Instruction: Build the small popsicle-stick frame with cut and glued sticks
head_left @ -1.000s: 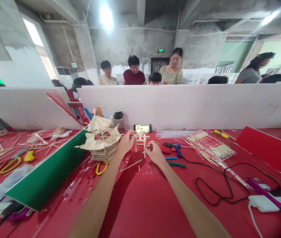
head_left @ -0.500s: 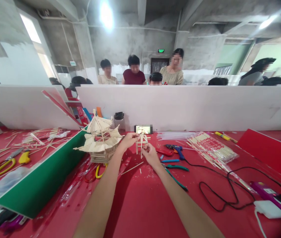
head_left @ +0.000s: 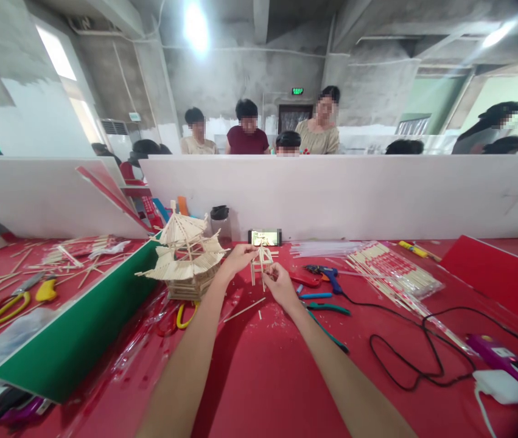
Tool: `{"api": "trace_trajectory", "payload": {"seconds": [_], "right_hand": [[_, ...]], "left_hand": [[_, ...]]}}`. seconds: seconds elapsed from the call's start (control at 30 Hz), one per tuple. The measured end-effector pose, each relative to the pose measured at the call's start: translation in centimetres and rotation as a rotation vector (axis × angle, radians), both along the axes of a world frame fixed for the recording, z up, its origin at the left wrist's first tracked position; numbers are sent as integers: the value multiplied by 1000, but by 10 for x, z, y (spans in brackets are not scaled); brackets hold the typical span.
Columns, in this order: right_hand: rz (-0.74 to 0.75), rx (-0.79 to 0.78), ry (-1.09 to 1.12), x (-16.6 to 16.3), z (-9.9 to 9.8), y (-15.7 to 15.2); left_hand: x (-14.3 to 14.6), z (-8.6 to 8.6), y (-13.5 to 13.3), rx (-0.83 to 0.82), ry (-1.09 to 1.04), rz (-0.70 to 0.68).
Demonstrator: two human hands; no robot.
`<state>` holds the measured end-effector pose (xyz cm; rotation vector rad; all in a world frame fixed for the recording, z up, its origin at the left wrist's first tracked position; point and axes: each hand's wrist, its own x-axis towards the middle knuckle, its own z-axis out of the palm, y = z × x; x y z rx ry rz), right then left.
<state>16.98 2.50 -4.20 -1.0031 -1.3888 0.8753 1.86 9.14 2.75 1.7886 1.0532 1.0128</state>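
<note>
A small frame of wooden sticks (head_left: 262, 264) stands upright in front of a phone (head_left: 271, 236) with a lit screen. My left hand (head_left: 241, 258) pinches its upper left part. On the right, my right hand (head_left: 279, 283) has its fingers closed on a stick of the same frame, lower down. To the left stands a larger wooden stick pavilion (head_left: 188, 255) with a tiered roof. A loose stick (head_left: 245, 309) lies on the table just in front of the frame.
Pliers (head_left: 329, 308), a blue glue gun (head_left: 325, 272) with a black cord and bagged sticks (head_left: 395, 271) lie on the right. A green board (head_left: 80, 328) leans at left, near yellow-handled scissors (head_left: 187, 314). A white partition (head_left: 332, 194) runs behind; people are beyond it.
Both hands keep their places on the small stick frame, with hardly any movement. The view has shifted very slightly. Beyond the partition, a person at far right has moved rightward.
</note>
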Motion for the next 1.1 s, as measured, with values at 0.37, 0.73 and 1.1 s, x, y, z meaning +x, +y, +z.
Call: {"api": "trace_trajectory", "payload": {"seconds": [0.37,0.73,1.1], "right_hand": [[5,-23,-5,1,4,-2],[-57,33,-26,1,12,-5],[-20,-73,65,-2,10,-2]], "left_hand": [[3,-3,4,98,33,6],[4,-1,1,121,27,17],[-4,-5,5,92,5,-103]]}}
